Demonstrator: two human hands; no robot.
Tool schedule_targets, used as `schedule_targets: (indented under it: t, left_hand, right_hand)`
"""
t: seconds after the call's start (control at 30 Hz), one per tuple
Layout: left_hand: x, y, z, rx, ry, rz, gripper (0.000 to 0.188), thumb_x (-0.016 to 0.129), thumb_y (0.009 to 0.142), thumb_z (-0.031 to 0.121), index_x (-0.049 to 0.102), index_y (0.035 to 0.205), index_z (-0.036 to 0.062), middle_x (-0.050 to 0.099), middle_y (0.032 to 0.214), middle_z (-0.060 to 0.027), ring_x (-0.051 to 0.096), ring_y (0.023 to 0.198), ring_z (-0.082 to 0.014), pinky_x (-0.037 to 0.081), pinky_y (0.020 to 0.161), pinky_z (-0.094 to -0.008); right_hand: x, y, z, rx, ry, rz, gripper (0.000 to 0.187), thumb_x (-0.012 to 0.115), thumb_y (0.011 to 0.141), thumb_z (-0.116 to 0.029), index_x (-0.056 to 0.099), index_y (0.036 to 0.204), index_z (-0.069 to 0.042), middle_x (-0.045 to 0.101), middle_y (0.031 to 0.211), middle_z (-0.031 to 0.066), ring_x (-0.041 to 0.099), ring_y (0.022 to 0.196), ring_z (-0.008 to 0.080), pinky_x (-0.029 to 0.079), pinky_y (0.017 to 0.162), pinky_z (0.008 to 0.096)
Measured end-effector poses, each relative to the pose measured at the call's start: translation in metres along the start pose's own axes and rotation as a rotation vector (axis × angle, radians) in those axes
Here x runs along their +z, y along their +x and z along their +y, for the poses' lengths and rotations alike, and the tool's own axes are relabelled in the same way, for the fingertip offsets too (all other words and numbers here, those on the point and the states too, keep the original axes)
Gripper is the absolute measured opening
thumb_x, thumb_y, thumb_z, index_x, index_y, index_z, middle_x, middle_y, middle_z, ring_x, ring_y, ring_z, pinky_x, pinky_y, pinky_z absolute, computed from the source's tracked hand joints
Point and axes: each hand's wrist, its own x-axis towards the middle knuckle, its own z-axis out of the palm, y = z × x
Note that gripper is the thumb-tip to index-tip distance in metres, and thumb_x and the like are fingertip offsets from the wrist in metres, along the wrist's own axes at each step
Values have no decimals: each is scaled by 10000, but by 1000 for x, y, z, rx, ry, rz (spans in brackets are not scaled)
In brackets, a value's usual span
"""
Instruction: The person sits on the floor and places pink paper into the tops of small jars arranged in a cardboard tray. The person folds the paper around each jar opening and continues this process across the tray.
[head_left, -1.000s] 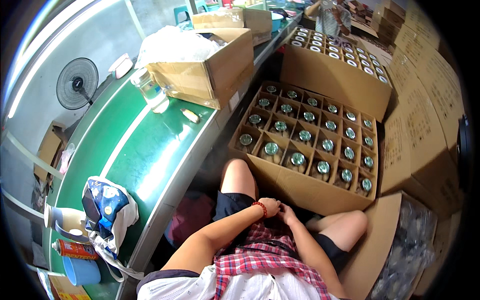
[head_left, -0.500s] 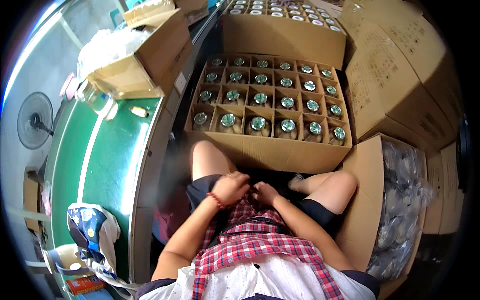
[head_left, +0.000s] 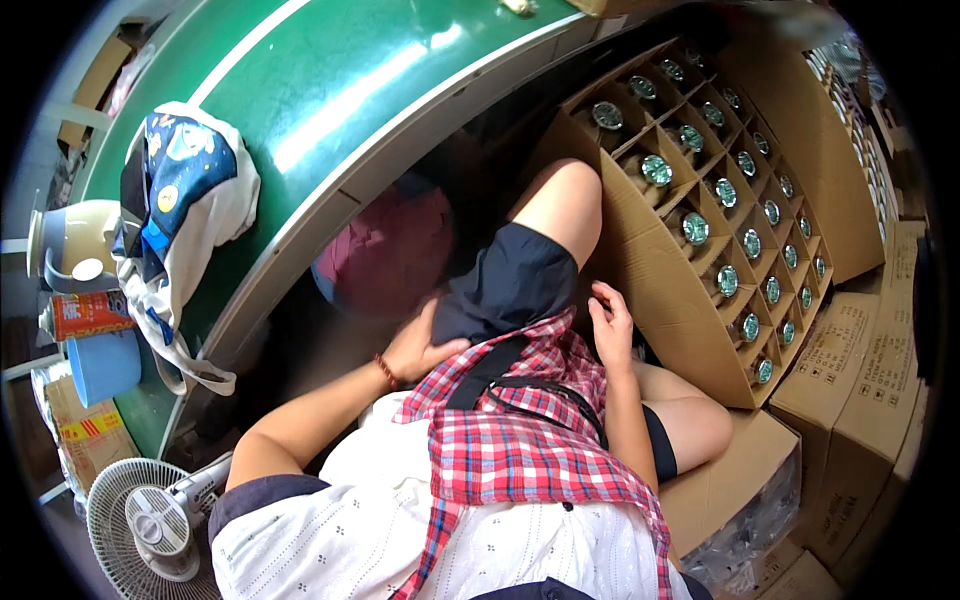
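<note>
My left hand (head_left: 425, 345) rests against my left thigh at the hem of my dark shorts (head_left: 510, 285), fingers spread, holding nothing. My right hand (head_left: 612, 322) lies open on my lap between my legs, close to the wall of a large cardboard box (head_left: 655, 285). That box has a cardboard grid, and several jars with green lids (head_left: 697, 228) stand in its cells. A red plaid cloth (head_left: 520, 420) hangs down over my lap. A red bead bracelet (head_left: 385, 372) is on my left wrist.
A green conveyor belt (head_left: 370, 90) runs along my left. On it lie a blue and white cloth bag (head_left: 180, 200), a cream jug (head_left: 65, 245) and a blue cup (head_left: 100, 365). A small fan (head_left: 140, 520) stands at lower left. Stacked cartons (head_left: 860, 370) stand at right.
The view has swung left and down. My left hand has moved from the middle of my lap to my left thigh; my right hand stays on my lap.
</note>
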Motion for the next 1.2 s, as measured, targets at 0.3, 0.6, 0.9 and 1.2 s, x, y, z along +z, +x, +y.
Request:
schedule_targets:
  t: [0.3, 0.6, 0.9, 1.2]
  left_hand:
    - [-24, 91, -96, -514, -286, 364, 707, 542, 862, 336, 275, 1390, -50, 300, 1444, -185, 276, 1341, -292, 173, 1115, -343]
    - [-80, 115, -216, -724, 371, 359, 686, 552, 847, 287, 283, 1391, -32, 311, 1438, -185, 286, 1337, -296, 190, 1109, -343]
    - [-79, 112, -241, -785, 436, 282, 671, 561, 832, 239, 291, 1392, -13, 321, 1432, -184, 295, 1332, -300, 206, 1103, -343]
    - [-82, 98, -244, -771, 448, 286, 663, 571, 817, 191, 299, 1392, 5, 332, 1426, -184, 304, 1327, -304, 223, 1097, -343]
  right_hand:
    - [2, -8, -23, 44, -48, -24, 235, 556, 878, -63, 577, 1098, 16, 581, 1147, 110, 603, 933, 169, 506, 767, 269]
    - [-9, -40, -21, 319, -124, -89, 251, 553, 881, -65, 559, 1120, 12, 603, 1029, 81, 601, 856, 137, 484, 740, 259]
    - [15, -50, -39, 390, -420, -203, 190, 533, 817, -32, 549, 1001, 12, 588, 885, 181, 610, 784, 272, 477, 716, 328]
    - [19, -37, -48, 299, -419, -246, 228, 531, 793, -79, 530, 998, 21, 582, 948, 233, 569, 900, 401, 450, 790, 399]
